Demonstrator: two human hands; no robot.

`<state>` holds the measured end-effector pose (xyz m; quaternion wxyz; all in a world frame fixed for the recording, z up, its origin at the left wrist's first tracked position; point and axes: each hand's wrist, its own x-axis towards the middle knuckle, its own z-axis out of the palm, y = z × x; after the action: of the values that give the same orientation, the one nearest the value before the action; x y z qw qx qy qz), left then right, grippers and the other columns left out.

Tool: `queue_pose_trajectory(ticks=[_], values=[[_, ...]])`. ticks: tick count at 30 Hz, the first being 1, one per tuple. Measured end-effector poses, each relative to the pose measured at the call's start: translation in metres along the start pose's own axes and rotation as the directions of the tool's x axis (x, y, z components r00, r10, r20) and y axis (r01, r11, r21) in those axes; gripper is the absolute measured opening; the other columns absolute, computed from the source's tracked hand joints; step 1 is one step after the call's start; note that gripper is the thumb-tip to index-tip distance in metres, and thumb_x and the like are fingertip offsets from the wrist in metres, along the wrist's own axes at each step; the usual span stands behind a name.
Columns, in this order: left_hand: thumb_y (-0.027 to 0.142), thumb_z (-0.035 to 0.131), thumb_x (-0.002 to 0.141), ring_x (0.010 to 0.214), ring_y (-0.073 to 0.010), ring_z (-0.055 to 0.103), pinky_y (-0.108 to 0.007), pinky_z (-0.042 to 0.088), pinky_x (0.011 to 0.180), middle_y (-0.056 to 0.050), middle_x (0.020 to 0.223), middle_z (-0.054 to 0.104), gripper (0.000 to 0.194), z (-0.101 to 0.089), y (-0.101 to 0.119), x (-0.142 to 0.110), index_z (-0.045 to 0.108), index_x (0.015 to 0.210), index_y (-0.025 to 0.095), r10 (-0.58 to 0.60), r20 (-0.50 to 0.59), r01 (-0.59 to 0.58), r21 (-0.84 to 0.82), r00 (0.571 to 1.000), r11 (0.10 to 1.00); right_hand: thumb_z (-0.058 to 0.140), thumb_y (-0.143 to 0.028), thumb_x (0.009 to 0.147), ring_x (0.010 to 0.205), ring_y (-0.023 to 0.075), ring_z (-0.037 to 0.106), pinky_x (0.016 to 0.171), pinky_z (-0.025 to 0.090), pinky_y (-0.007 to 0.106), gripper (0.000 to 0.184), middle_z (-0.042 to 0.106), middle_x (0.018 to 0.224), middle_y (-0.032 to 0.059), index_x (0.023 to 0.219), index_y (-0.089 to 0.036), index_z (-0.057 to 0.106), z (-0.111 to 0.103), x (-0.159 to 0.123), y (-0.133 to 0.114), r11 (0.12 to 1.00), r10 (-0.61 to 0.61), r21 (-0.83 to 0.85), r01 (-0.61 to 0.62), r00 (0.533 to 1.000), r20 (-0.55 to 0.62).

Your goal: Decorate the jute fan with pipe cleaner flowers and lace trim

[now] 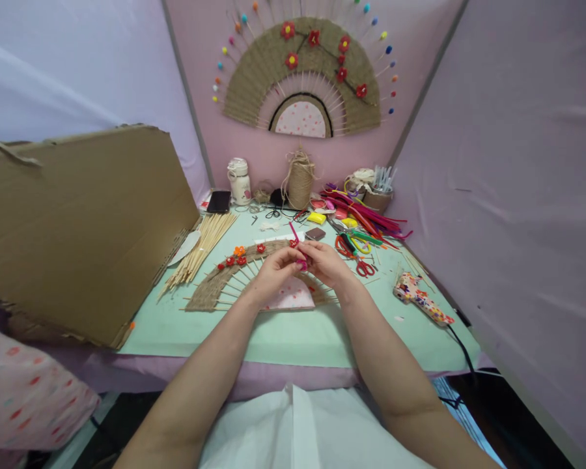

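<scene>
Pipe cleaner (pixel 293 230), magenta, pinched at my fingertips, both hands close together at the middle of the table (pixel 215 337). My left hand (pixel 279 271): narrow pinch, thumb and fingers drawn in on the curled lower part, which shows as a small bright bunch by the thumb. My right hand (pixel 325 262): also narrow, fingertips bent in on the same piece from the other side, near touching the left ones. Straight end sticks up above my fingers, leaning left. Exact finger contact partly hidden, can't tell which fingers press hardest. Grip sits over the twine-wrapped fan (pixel 206 294), which lies flat under my hands; orange flower (pixel 239 251) and small red flowers on its left part, dotted white half-circle (pixel 293 297) at its lower middle, partly behind my left hand. Right of my hands: red-handled scissors (pixel 365 268), then glue gun (pixel 422 301) near the table's right edge. Behind: pile of pink and red pipe cleaners (pixel 376 220), twine spool (pixel 301 184). Left: bundle of wooden sticks (pixel 200 251) beside the cardboard sheet (pixel 88 228). Bigger flowered fan (pixel 254 81) up on the back wall.
</scene>
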<state>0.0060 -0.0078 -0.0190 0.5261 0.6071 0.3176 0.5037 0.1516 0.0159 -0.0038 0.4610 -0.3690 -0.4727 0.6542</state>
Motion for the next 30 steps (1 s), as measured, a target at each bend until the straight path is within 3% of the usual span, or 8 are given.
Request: queue_pose_trajectory(ticks=[3, 10, 17, 22, 24, 26, 28, 30], values=[[0.026, 0.071, 0.068, 0.072, -0.0129, 0.059, -0.025, 0.047, 0.07, -0.001, 0.077, 0.064, 0.015, -0.001, -0.002, 0.001, 0.063, 0.078, 0.018, -0.007, -0.02, 0.006, -0.009, 1.0, 1.0, 0.076, -0.042, 0.059, 0.051, 0.0071, 0.043, 0.048, 0.034, 0.02, 0.031, 0.05, 0.056, -0.005, 0.07, -0.017, 0.061, 0.001, 0.0, 0.0, 0.998, -0.055, 0.033, 0.056, 0.997, -0.045], [0.024, 0.073, 0.062, 0.066, -0.0124, 0.059, -0.028, 0.048, 0.07, 0.002, 0.068, 0.063, 0.016, -0.003, -0.004, 0.007, 0.062, 0.072, 0.017, 0.025, -0.303, -0.036, -0.031, 0.953, 0.999, 0.071, -0.044, 0.062, 0.048, 0.0073, 0.032, 0.044, 0.027, 0.021, 0.03, 0.038, 0.052, -0.0066, 0.065, -0.02, 0.054, 0.005, 0.007, 0.005, 0.97, -0.24, -0.024, 0.241, 0.949, -0.205], [0.026, 0.072, 0.062, 0.07, -0.0125, 0.06, -0.028, 0.048, 0.073, 0.001, 0.071, 0.065, 0.018, -0.002, -0.008, 0.008, 0.062, 0.075, 0.017, 0.038, -0.433, -0.076, -0.069, 0.901, 0.995, 0.074, -0.038, 0.057, 0.047, 0.0062, 0.028, 0.042, 0.019, 0.021, 0.029, 0.039, 0.054, -0.007, 0.066, -0.019, 0.053, 0.008, 0.009, 0.013, 0.984, -0.072, 0.147, 0.1, 0.98, -0.184], [0.027, 0.074, 0.061, 0.073, -0.013, 0.061, -0.03, 0.049, 0.074, 0.0, 0.078, 0.067, 0.026, -0.002, -0.003, 0.006, 0.061, 0.082, 0.018, 0.003, -0.37, -0.048, -0.114, 0.929, 0.992, 0.066, -0.04, 0.066, 0.048, 0.0087, 0.038, 0.044, 0.026, 0.023, 0.025, 0.049, 0.059, -0.0051, 0.075, -0.02, 0.053, 0.007, 0.011, 0.014, 0.999, -0.027, 0.028, 0.035, 0.966, -0.257], [0.027, 0.075, 0.061, 0.073, -0.0134, 0.061, -0.03, 0.049, 0.075, 0.0, 0.078, 0.067, 0.028, -0.002, -0.002, 0.006, 0.059, 0.082, 0.019, 0.009, -0.36, -0.046, -0.096, 0.933, 0.994, 0.061, -0.04, 0.071, 0.054, 0.0106, 0.045, 0.049, 0.034, 0.024, 0.023, 0.054, 0.068, -0.0031, 0.08, -0.021, 0.052, 0.008, 0.01, 0.013, 0.985, -0.161, -0.123, 0.124, 0.918, -0.363], [0.027, 0.074, 0.062, 0.073, -0.0133, 0.061, -0.029, 0.049, 0.075, 0.001, 0.075, 0.065, 0.025, -0.002, -0.002, 0.006, 0.059, 0.08, 0.019, 0.032, -0.359, -0.057, -0.06, 0.933, 0.997, 0.059, -0.039, 0.075, 0.064, 0.0123, 0.051, 0.059, 0.041, 0.026, 0.021, 0.057, 0.076, -0.0014, 0.083, -0.021, 0.052, 0.011, 0.007, 0.012, 0.915, -0.373, -0.307, 0.264, 0.844, -0.386], [0.026, 0.072, 0.064, 0.073, -0.0131, 0.06, -0.028, 0.048, 0.074, 0.001, 0.075, 0.065, 0.021, -0.003, -0.003, 0.007, 0.059, 0.078, 0.018, 0.056, -0.363, -0.067, -0.018, 0.93, 0.998, 0.057, -0.037, 0.078, 0.071, 0.0138, 0.053, 0.067, 0.044, 0.027, 0.019, 0.058, 0.079, 0.0, 0.084, -0.02, 0.053, 0.015, 0.003, 0.011, 0.816, -0.52, -0.444, 0.369, 0.804, -0.288], [0.026, 0.07, 0.066, 0.075, -0.0134, 0.061, -0.027, 0.048, 0.076, 0.0, 0.077, 0.065, 0.017, -0.005, -0.005, 0.007, 0.061, 0.078, 0.018, 0.069, -0.372, -0.067, 0.018, 0.926, 0.998, 0.055, -0.036, 0.08, 0.074, 0.0146, 0.055, 0.071, 0.044, 0.027, 0.016, 0.059, 0.08, 0.001, 0.083, -0.02, 0.055, 0.018, 0.001, 0.012, 0.743, -0.567, -0.524, 0.416, 0.808, -0.163]])
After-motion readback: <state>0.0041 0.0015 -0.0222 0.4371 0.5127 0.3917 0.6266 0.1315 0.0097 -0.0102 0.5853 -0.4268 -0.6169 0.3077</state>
